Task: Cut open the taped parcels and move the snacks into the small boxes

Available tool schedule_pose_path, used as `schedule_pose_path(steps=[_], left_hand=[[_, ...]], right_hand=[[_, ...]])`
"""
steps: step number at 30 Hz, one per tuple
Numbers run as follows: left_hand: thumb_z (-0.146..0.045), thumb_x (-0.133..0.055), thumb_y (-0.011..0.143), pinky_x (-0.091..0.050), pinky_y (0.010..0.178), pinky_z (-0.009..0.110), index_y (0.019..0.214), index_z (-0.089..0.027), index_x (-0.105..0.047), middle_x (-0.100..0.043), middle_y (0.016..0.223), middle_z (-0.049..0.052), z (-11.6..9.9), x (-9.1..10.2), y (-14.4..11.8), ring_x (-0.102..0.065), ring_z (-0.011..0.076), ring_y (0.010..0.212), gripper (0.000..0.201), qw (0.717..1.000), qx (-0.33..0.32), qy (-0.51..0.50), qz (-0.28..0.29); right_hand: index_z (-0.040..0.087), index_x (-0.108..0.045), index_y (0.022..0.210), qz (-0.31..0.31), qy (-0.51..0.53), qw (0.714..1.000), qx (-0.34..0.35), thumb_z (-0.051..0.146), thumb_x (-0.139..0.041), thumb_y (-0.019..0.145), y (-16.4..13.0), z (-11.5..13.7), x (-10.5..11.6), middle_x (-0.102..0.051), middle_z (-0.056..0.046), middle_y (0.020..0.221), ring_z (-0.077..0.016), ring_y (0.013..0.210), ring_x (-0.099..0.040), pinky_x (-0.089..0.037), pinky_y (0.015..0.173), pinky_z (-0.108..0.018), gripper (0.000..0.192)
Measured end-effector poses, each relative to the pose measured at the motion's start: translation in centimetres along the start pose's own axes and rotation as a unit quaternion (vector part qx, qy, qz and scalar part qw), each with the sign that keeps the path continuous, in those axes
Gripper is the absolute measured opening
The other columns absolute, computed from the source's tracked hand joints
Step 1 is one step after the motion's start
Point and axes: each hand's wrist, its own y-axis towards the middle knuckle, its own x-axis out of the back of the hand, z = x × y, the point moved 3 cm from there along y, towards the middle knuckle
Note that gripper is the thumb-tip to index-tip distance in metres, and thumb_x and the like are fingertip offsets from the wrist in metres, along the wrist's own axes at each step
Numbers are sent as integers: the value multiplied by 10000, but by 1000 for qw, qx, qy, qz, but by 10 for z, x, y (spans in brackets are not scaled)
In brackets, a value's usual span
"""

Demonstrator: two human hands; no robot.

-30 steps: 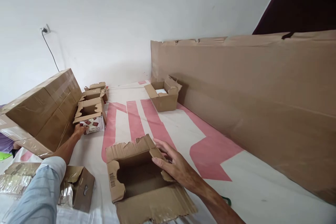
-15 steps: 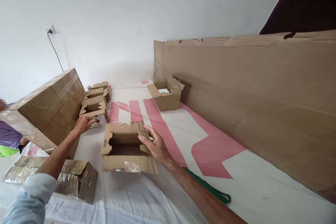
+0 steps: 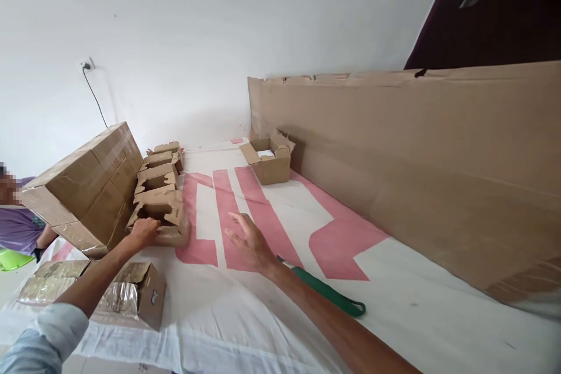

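An open cardboard box [image 3: 173,235] stands at the near end of a row of similar boxes. My left hand [image 3: 146,231] is closed on its front edge, with the fingertips over the rim. The box's flaps are torn and folded out, and its inside is dark. My right hand [image 3: 250,243] hovers above the pink-printed white cloth [image 3: 204,292], fingers spread and nothing in them. Partly behind my right forearm lies a tool with a green handle [image 3: 326,293]; a bit of its thin dark blade shows.
More open boxes [image 3: 156,178] line up against a large taped carton stack [image 3: 94,184]. A taped box [image 3: 149,298] lies at the near left. Farther back stands an open box [image 3: 272,168] with something white inside. A tall cardboard sheet [image 3: 394,146] borders the right. Another person [image 3: 20,225] is at far left.
The box that was in front of me has moved left to the end of the row. My right hand has let go of it, and my left hand now grips its front edge.
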Motion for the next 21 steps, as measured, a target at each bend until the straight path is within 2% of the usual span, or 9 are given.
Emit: schedule_pose_path(steps=[2,5,8,11,15,21], left_hand=[[-318,-672,1029,-597,977,481,1204,-145,-716,-748,1192,118,23,-4,10,-730,267,1102,249,999,32,7,1],[-388,-687,1026,-608,970,475,1255,-158,-687,-716,1247,96,43,-10,25,-712,247,1106,324,998,56,8,-6],[-371,-685,1027,-601,987,481,1277,-169,-681,-702,1284,103,51,-12,40,-700,257,1142,322,998,55,4,-17],[-361,-691,1023,-594,1004,483,1280,-180,-683,-691,1316,104,54,-11,56,-690,262,1172,314,999,46,-3,-22],[-368,-693,1022,-598,998,485,1306,-182,-671,-681,1336,108,54,-8,74,-688,266,1175,340,998,46,-17,-31],[-374,-691,1023,-608,980,485,1338,-177,-653,-672,1349,115,46,-1,95,-690,267,1163,374,996,63,-33,-53]], right_hand=[[270,-629,1313,-11,-66,998,17,437,-537,998,-21,-9,25,-694,-106,1313,-301,1259,-647,-545,1070,-499,367],[255,-662,1242,-18,-164,986,32,427,-521,1019,-54,-28,61,-730,-111,1221,-309,1149,-680,-575,975,-484,314],[239,-701,1178,-13,-246,968,40,447,-500,1030,-87,-48,94,-752,-133,1178,-327,1094,-691,-570,908,-479,325],[252,-721,1203,3,-288,957,24,465,-496,1028,-113,-66,117,-764,-126,1161,-335,1100,-696,-553,907,-474,356],[252,-711,1254,29,-304,952,-24,494,-486,1017,-137,-78,129,-768,-118,1211,-324,1089,-714,-554,889,-458,407],[228,-692,1271,32,-331,941,-59,497,-469,1007,-153,-89,128,-768,-135,1239,-337,1098,-724,-551,906,-471,437]])
